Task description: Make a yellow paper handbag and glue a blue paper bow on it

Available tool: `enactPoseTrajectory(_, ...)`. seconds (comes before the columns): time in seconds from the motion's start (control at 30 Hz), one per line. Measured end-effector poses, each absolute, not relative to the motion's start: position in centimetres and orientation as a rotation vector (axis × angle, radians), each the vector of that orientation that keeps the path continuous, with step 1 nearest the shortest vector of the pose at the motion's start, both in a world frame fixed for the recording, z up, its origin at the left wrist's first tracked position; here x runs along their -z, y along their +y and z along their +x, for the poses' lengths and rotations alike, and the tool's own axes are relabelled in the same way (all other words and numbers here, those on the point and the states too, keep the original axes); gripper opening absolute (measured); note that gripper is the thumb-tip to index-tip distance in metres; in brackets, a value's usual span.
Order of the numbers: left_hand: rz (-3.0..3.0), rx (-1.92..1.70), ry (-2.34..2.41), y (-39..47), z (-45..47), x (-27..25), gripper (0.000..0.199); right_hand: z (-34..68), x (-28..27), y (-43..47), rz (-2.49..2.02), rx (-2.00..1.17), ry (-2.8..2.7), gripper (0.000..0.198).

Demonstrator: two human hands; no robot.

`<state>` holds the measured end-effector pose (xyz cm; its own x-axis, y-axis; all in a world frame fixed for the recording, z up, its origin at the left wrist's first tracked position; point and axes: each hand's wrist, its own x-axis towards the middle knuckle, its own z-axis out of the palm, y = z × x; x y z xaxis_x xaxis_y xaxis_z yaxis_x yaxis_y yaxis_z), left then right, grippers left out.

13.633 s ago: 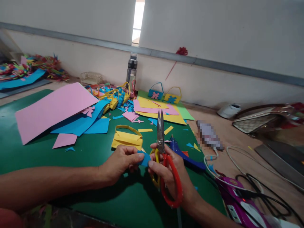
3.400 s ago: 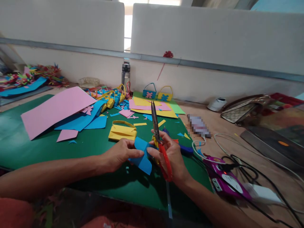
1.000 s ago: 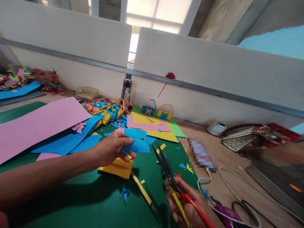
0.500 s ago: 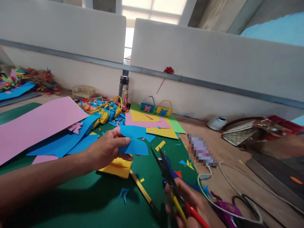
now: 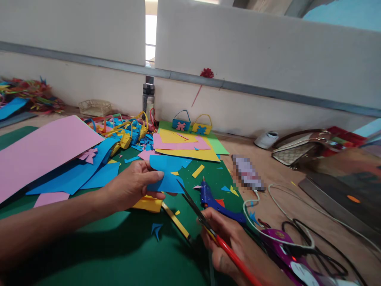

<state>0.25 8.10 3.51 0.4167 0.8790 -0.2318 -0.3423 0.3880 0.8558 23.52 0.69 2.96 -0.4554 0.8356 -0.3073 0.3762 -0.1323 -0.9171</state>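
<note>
Between thumb and fingers, my left hand (image 5: 139, 180) pinches a blue piece of craft foam or paper (image 5: 166, 174) with a notch cut in its right side. My right hand (image 5: 226, 242) grips scissors (image 5: 198, 210) with red and yellow on the handles. Their blade tips reach the lower right corner of the blue piece; whether they touch it I cannot tell. Under my left hand lies a folded yellow piece (image 5: 149, 204). A yellow-and-black stick (image 5: 176, 222) slants beside it. Behind my right hand rests a blue glue gun (image 5: 208, 192).
Small scraps lie about the green mat (image 5: 119, 246). Pink sheets (image 5: 50, 151) and blue ones are stacked at left. Two little paper bags (image 5: 181, 125) stand at the back. A phone (image 5: 248, 172) with a white cable and a purple device (image 5: 285, 254) lie at right.
The scissors have moved left and up toward the blue piece, and their blades have come closer together. My left hand keeps its hold. The camera view has tilted down.
</note>
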Motion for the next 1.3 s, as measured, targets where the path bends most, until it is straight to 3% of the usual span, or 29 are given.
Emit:
enactPoseTrajectory(0.3,0.847,-0.864,0.855,7.96,0.53,-2.99,0.031,23.53,-3.43,0.68,-1.5,-1.611,-1.803,0.036)
enactPoseTrajectory(0.47,0.834,-0.857,0.872,7.95,0.71,-3.03,0.03,23.46,-3.34,0.85,-1.564,-1.503,-1.868,0.031)
enactPoseTrajectory(0.87,0.916,-0.83,0.847,8.03,0.52,-2.9,0.016,23.14,-3.91,1.16,-1.575,-1.645,-1.804,0.023)
enactPoseTrajectory(1.3,0.917,-0.817,0.853,8.28,0.43,-2.56,0.019,22.86,-3.92,1.28,-1.574,-1.671,-1.743,0.016)
